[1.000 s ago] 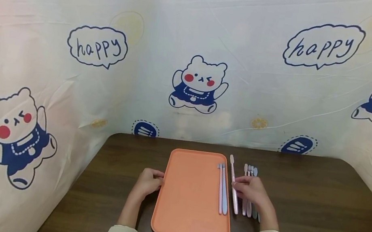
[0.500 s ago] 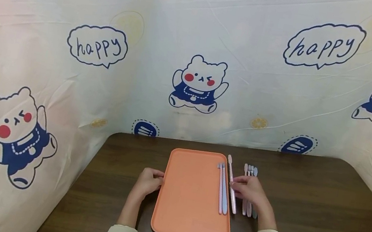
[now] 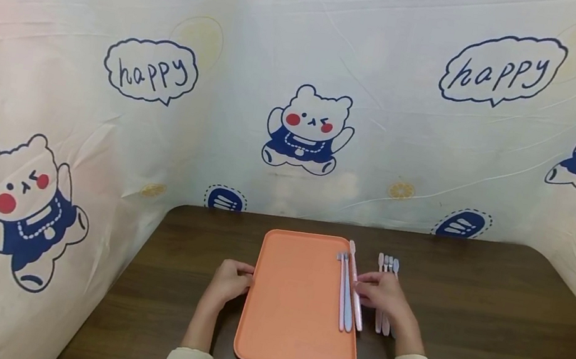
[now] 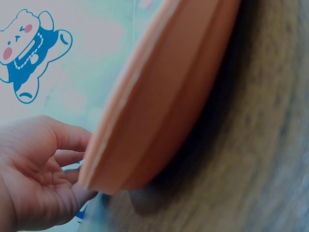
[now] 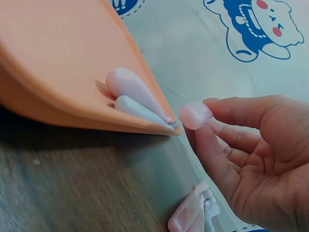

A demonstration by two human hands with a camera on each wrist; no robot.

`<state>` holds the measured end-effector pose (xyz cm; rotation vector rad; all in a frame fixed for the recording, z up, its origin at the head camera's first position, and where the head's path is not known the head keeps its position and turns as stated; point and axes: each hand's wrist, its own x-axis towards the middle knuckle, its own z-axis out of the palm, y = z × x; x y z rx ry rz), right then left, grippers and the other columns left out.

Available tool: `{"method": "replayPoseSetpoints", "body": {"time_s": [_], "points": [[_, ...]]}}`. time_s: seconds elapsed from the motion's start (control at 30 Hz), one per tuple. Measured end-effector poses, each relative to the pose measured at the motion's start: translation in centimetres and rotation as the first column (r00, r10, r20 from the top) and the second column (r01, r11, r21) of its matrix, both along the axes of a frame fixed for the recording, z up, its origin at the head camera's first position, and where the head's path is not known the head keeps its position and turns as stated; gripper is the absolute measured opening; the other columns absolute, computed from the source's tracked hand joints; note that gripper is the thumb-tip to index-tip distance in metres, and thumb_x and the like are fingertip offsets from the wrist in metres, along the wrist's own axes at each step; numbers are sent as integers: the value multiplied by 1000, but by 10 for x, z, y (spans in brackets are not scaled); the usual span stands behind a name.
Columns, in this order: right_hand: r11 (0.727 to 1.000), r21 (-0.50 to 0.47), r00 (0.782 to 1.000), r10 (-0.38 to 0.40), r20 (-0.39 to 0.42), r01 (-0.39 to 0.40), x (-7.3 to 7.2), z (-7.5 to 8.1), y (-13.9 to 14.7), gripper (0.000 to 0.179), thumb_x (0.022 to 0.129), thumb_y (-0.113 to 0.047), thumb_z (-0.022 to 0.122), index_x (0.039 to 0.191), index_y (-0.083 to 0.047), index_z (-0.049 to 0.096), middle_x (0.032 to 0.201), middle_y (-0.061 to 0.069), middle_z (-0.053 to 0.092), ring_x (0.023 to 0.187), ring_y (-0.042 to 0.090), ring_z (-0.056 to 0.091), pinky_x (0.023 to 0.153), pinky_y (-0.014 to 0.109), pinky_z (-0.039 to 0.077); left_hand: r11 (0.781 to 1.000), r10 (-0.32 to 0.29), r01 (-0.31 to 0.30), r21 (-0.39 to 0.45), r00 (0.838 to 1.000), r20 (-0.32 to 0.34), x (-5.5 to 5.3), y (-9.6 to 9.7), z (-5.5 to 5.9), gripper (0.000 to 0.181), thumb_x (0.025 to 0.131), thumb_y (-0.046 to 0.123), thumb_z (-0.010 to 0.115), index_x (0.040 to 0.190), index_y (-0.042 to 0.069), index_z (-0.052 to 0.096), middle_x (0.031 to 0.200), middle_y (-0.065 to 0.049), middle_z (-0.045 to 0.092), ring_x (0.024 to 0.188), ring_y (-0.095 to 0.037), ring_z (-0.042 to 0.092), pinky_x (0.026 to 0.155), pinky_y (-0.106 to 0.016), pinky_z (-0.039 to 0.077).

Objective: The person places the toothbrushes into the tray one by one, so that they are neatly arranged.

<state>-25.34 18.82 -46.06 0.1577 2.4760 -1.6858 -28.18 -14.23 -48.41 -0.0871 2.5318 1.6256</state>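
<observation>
An orange tray lies on the table, and my left hand grips its left rim; the left wrist view shows the fingers and thumb on either side of the tray edge. My right hand pinches a pink toothbrush between thumb and fingers, just over the tray's right rim. In the right wrist view, that toothbrush's rounded handle end points at the camera. Inside the tray, along its right side, lie a light pink toothbrush and a light blue toothbrush.
Several more toothbrushes lie side by side right of the tray, partly covered by my right hand. The dark wooden table extends to both sides. A printed curtain hangs behind it.
My right hand has moved left with the pink toothbrush, from beside the tray to over its right rim. The left hand and the tray have stayed in place.
</observation>
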Motion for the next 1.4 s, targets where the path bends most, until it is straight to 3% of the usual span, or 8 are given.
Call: {"method": "replayPoseSetpoints", "body": {"time_s": [0.27, 0.53, 1.17, 1.4], "points": [[1000, 0, 999, 27, -18, -27, 1, 0, -3, 32, 94, -8, 66, 115, 16, 66, 98, 22, 72, 78, 14, 70, 72, 33, 63, 1000, 13, -13, -8, 1000, 5, 0, 1, 0, 28, 89, -3, 58, 113, -10, 72, 108, -24, 73, 83, -15, 70, 72, -32, 62], [999, 27, 1000, -20, 1, 20, 1, 0, -13, 31, 94, -6, 67, 117, 15, 66, 103, 25, 72, 82, 19, 72, 75, 36, 64, 1000, 10, -10, -10, 1000, -3, 0, 1, 0, 29, 89, -3, 58, 113, -11, 71, 107, -24, 73, 83, -16, 70, 72, -33, 62], [999, 45, 1000, -21, 2, 21, -3, -3, -22, 31, 94, -7, 66, 117, 14, 66, 104, 26, 71, 83, 20, 73, 74, 35, 63, 1000, 9, -9, -12, 1000, 6, 0, 0, 0, 28, 90, -2, 58, 114, -11, 71, 107, -24, 73, 86, -18, 72, 75, -35, 63], [998, 37, 999, -43, 5, 43, -4, -7, -28, 29, 91, -6, 69, 114, 13, 68, 96, 21, 73, 76, 15, 70, 70, 33, 63, 1000, 7, -7, -1, 1000, -3, 0, 0, 0, 28, 90, -3, 58, 114, -11, 71, 106, -25, 73, 87, -19, 72, 76, -36, 63]]}}
